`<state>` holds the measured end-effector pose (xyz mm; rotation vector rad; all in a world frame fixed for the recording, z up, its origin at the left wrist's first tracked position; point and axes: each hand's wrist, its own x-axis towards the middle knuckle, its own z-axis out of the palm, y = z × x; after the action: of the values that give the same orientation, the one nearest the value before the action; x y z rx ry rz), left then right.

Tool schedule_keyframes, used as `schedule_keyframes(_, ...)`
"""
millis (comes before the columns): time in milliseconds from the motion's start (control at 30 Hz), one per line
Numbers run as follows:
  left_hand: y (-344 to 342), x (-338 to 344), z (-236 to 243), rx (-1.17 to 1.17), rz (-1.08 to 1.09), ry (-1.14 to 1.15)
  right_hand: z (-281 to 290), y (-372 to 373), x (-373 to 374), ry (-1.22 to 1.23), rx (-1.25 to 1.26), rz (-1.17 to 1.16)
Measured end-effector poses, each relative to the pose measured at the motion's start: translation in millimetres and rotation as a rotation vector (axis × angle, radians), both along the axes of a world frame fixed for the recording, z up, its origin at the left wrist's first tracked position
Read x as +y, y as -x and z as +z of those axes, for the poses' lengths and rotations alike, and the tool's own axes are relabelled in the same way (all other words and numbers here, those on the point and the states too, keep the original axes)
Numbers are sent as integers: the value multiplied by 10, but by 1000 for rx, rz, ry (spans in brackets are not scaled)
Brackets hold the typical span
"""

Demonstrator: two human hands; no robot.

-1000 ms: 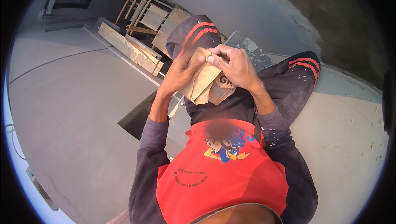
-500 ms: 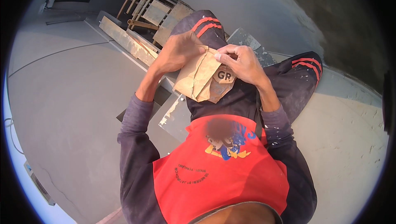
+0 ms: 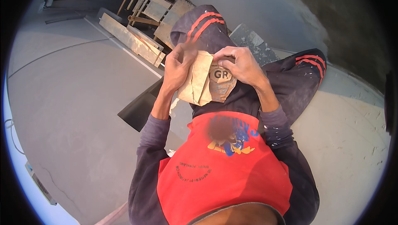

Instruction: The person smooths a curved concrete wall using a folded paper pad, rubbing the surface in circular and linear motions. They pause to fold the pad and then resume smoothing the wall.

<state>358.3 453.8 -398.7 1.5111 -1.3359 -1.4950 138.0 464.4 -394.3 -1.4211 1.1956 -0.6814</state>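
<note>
Head view, looking down the person's own front. Nearest: red vest with a printed graphic (image 3: 226, 158) over dark long sleeves; forearms rise from it toward the lap. Person is seated on the concrete floor (image 3: 74, 113), knees drawn up, dark trousers with red side stripes (image 3: 205, 22).

Brown paper bag (image 3: 207, 85) is held above the lap, between the raised knees, upper edge turned away from the body so both hands can work on it. Left hand (image 3: 178, 65) wraps the bag's left side, thumb in front, fingers curled behind: closed on the paper, steadying it. Right hand (image 3: 240, 64) sits on the top right edge, fingers (image 3: 226, 54) bent and pinched over the paper, apparently at a fold or the mouth of the bag; which one cannot be told from here. Bag is creased, with a vertical fold down its middle.

Beyond the left forearm, a dark flat sheet (image 3: 139, 109) lies on the floor. Farther out, wooden planks (image 3: 128, 38) and a leaning frame of wooden slats (image 3: 155, 5).
</note>
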Motion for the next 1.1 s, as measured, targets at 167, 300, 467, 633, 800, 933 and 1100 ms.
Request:
schedule_keyframes(167,-26,176,41,-36,109,-70,69,-143,91,111,156,70)
schedule_keyframes(300,-24,170,45,-7,108,31,214,-275,89,76,249,36)
schedule_keyframes(467,-34,140,140,0,8,20,267,-417,62,86,239,-23)
schedule_keyframes(633,-242,-6,384,83,-189,-272,153,-392,78,-59,101,-60)
schedule_keyframes(800,-245,2,199,8,-132,-159,206,-443,94,-74,167,-44)
schedule_keyframes(933,-187,46,229,15,-111,-68,185,-475,163,-69,158,-107)
schedule_keyframes(1100,-181,23,312,27,-170,-8,299,-377,50,-146,-27,-83)
